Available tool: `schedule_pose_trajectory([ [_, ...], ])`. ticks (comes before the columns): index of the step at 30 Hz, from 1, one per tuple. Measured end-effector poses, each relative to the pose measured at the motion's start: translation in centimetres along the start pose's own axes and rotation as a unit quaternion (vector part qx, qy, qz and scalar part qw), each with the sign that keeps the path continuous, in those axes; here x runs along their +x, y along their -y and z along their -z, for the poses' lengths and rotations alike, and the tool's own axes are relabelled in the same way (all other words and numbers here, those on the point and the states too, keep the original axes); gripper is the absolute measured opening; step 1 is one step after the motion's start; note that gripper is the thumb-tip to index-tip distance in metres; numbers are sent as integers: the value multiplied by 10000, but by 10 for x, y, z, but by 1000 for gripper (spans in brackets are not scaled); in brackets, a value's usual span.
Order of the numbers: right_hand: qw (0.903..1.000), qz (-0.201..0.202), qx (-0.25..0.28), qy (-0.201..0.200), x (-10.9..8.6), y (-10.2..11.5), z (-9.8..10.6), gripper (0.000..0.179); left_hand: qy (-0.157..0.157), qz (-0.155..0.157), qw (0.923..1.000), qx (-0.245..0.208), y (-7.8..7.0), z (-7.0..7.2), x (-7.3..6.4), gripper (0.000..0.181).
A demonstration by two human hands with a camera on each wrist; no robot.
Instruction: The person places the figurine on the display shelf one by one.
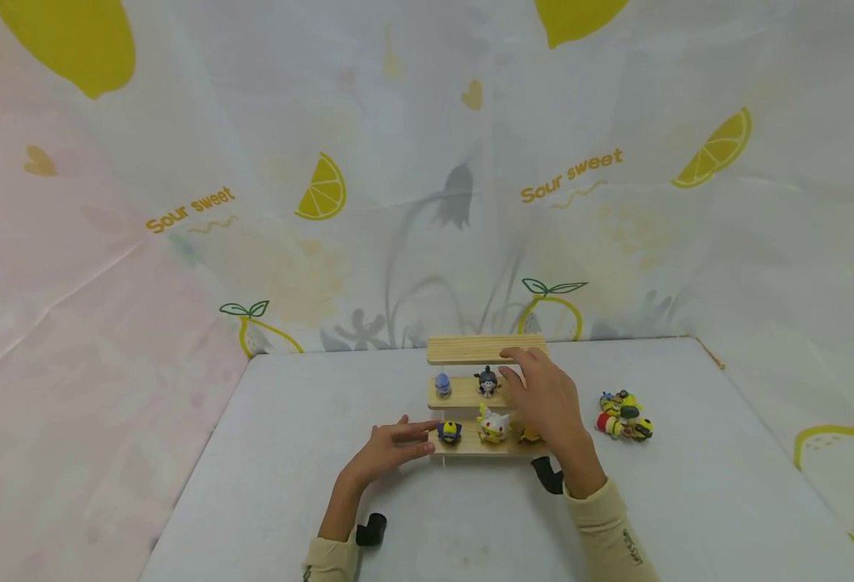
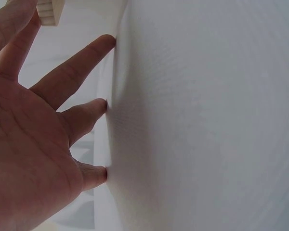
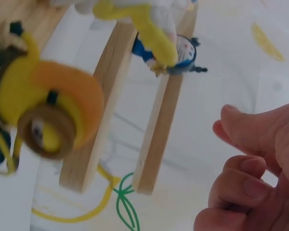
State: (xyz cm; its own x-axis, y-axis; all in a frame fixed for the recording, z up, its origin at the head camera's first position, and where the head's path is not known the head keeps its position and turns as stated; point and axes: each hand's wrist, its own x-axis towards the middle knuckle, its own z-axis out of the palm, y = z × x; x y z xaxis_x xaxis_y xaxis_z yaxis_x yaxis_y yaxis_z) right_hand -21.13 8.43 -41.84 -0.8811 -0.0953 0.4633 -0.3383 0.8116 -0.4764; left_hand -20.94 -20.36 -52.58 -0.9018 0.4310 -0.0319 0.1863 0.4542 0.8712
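Note:
A three-tier wooden shelf (image 1: 471, 352) stands on the white table. On its lowest board are a yellow-and-navy figurine (image 1: 450, 432), a white-and-yellow one (image 1: 494, 426) and a yellow one with goggles (image 3: 62, 106), half hidden in the head view. The middle board carries a light-blue figurine (image 1: 442, 385) and a dark-haired one (image 1: 488, 382). My left hand (image 1: 389, 451) spreads its straight fingers at the shelf's lower left end, several fingertips resting on the white cloth (image 2: 192, 120). Over the shelf's right side hovers my right hand (image 1: 547, 396), fingers loosely bent and holding nothing.
A small pile of figurines (image 1: 623, 416) lies on the table right of the shelf. Black elbow-shaped pieces show by the left wrist (image 1: 372, 529) and the right wrist (image 1: 547, 475). Behind the table hangs a lemon-print curtain (image 1: 427, 186).

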Motion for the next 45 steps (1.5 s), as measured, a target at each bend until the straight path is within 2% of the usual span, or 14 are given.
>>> schedule_pose_trajectory([
  [8, 9996, -152, -252, -29, -7, -22, 21, 22, 8, 44, 10000, -13, -1, 2, 1, 42],
  [19, 9990, -92, -432, -86, -22, -58, 27, 22, 2, -14, 10000, 27, -3, 3, 3, 42],
  [24, 9985, -204, -514, -42, -32, -77, 31, 22, -12, 22, 10000, -12, -2, 1, 4, 41],
  [31, 9946, -693, -649, 422, -47, -97, 38, 28, -15, -18, 9999, -97, 0, 0, 1, 41],
  [38, 9897, -837, -810, 837, -61, -117, 42, 35, -39, -61, 10000, -46, 0, -1, 0, 41],
  [45, 9761, -1191, -990, 1522, -70, -132, 49, 55, -15, -65, 10000, -62, 0, -1, -1, 42],
])
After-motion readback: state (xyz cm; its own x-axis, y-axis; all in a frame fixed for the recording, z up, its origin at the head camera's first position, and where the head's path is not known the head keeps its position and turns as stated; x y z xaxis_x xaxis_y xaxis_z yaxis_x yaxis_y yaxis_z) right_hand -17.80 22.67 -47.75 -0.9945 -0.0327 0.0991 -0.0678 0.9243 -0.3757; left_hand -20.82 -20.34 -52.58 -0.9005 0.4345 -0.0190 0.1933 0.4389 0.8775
